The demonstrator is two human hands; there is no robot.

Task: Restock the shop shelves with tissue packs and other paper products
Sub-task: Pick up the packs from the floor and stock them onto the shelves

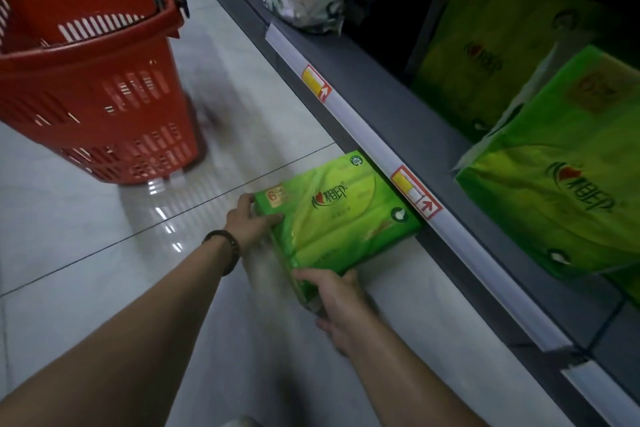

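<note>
From the head camera I see the green tissue pack [332, 215] clamped between both hands: my left hand [251, 222] grips its near-left corner, my right hand [337, 302] its lower edge. Its far end pokes under the shelf rail [377, 142], low over the tiled floor [86, 218]. A red basket [93, 87] stands left; matching green packs [561, 177] sit on the shelf. I read "6" on the pack.

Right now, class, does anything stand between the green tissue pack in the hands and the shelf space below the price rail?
Nothing visible does. Both hands, left and right, hold the green tissue pack at floor level, its far edge already under the price rail. The space beyond is hidden.
</note>
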